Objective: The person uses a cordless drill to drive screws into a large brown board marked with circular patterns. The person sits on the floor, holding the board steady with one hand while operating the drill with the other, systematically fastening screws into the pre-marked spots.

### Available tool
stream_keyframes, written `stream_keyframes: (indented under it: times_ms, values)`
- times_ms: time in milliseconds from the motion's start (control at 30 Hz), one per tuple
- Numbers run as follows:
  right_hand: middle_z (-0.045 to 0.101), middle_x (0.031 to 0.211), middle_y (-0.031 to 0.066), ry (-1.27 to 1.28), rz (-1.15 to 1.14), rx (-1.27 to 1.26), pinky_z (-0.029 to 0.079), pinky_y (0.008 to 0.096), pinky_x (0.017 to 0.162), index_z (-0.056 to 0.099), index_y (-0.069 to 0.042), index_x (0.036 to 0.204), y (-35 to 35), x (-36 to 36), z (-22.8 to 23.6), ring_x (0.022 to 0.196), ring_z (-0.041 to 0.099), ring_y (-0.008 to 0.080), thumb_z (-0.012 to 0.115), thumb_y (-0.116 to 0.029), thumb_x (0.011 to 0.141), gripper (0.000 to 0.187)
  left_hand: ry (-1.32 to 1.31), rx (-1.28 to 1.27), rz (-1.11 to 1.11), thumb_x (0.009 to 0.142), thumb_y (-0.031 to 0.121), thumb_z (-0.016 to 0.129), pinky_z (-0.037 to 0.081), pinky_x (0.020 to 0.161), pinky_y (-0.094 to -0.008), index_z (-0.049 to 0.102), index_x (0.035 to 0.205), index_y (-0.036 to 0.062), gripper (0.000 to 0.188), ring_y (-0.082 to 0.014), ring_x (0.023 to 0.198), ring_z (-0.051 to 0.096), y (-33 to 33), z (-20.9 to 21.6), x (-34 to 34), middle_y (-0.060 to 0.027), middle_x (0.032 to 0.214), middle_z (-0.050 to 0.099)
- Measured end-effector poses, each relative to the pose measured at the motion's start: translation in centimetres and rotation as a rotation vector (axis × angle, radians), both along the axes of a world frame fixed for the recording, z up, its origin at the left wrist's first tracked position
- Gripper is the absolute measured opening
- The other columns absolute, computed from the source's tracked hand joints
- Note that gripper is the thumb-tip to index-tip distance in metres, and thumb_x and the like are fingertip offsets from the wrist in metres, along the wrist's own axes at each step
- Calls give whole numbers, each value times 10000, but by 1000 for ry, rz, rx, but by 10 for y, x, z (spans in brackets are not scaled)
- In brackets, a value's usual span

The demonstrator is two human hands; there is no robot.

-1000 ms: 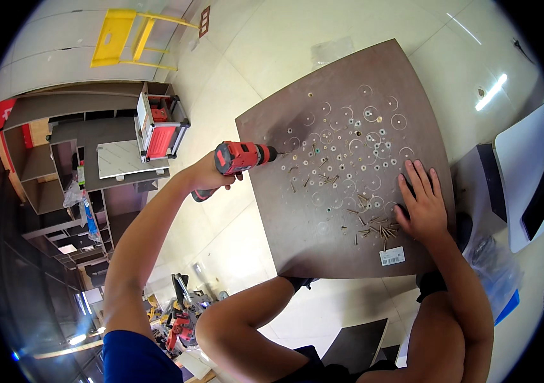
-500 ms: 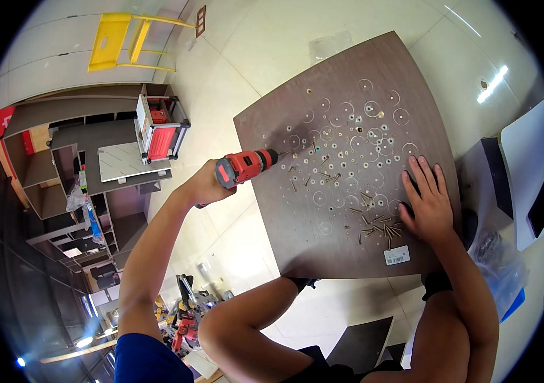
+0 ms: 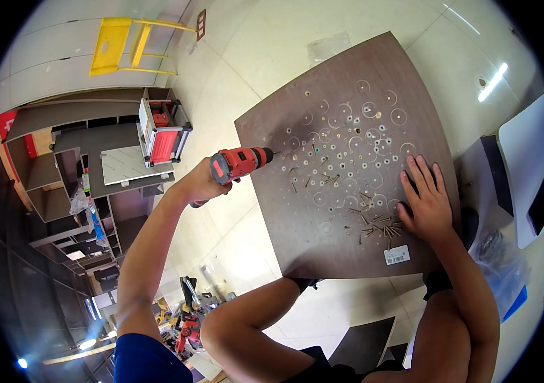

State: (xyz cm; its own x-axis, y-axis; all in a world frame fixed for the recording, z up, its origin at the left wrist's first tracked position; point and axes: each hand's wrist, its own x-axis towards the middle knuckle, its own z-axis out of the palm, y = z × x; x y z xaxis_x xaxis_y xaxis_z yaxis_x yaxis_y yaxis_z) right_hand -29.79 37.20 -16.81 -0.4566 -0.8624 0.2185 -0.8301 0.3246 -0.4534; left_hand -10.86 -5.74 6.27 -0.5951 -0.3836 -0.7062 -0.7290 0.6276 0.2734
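Note:
My left hand (image 3: 203,183) is wrapped round the grip of a red and black cordless drill (image 3: 239,164). The drill's chuck points right, over the left edge of a dark brown wooden board (image 3: 297,217). Whether its tip touches the board I cannot tell. Drilled holes and scribed circles cover the middle of the board. My right hand (image 3: 427,203) lies flat on the board's right side, fingers spread. Beside it is a loose heap of screws (image 3: 383,228), with more screws scattered to the left. A white label (image 3: 397,255) is stuck near the front edge.
A shelving unit (image 3: 49,169) with a red and white box (image 3: 162,137) stands at the left, below a yellow stand (image 3: 111,45). Tools (image 3: 189,319) lie on the floor near my left knee. Clear plastic bags (image 3: 500,268) and a white panel (image 3: 527,172) are at the right.
The drill in my left hand has shifted slightly left, and its tip has drawn back toward the board's left edge. My right hand stays in place on the board.

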Motion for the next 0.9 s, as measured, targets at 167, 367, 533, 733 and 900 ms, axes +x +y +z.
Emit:
stream_keyframes:
  times_ms: [167,367,533,733,900]
  values:
    - [436,1643,204,11,3,-22,275,582,1270,645,-13,1372,0,1,-3,1544,382,372,781,-255,806,631,-31,24,103,825,-39,645,596,721,-332,621,1247,55,433,-143,754,693,-9,-9,10,-45,998,741]
    - [442,1637,206,10,4,-19,277,585,1268,648,-11,1365,1,0,-1,1539,387,378,782,-256,805,625,13,78,87,823,-40,641,593,712,-325,623,1251,40,436,-144,751,691,-8,-19,16,-54,1001,740]
    - [439,1638,205,7,7,-21,277,587,1267,645,-13,1365,1,0,-2,1540,384,381,783,-254,805,625,3,83,63,821,-41,637,592,712,-326,616,1261,40,448,-142,761,691,-13,-28,18,-54,997,735]
    - [436,1641,204,1,3,-12,275,588,1268,645,-14,1364,0,1,0,1540,383,381,787,-253,800,629,6,87,21,818,-39,631,590,709,-330,599,1283,42,473,-142,769,692,-12,-29,13,-55,995,731]
    - [435,1643,204,3,0,-11,272,588,1270,644,-14,1365,0,1,-2,1540,383,380,786,-249,796,632,-34,162,170,820,-5,642,585,694,-331,598,1268,68,456,-143,767,700,-17,-32,3,-57,1006,730]
